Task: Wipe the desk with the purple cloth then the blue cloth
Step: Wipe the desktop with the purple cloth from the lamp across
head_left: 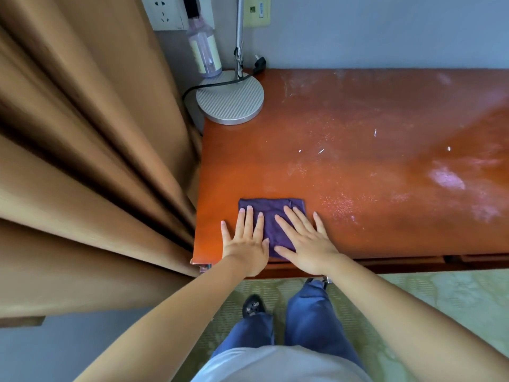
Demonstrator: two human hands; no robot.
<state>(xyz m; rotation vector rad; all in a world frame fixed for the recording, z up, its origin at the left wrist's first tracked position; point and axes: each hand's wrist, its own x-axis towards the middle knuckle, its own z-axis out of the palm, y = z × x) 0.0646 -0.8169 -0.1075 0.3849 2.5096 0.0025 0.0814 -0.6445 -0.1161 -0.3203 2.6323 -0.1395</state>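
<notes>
I have both hands flat on the purple cloth (271, 221), which lies folded into a rough rectangle at the near left corner of the desk (358, 119). My left hand (246, 242) and right hand (308, 244) rest side by side, fingers straight and spread, gripping nothing; I judge that spreads the pressure so the soft, slightly creased fabric drags evenly. The desk is glossy orange-brown wood, smeared with pale powdery patches and a few white flecks to the right, so most wiping lies ahead. A ribbed round lamp base (230, 99) sits at the far left corner. I see no blue cloth.
</notes>
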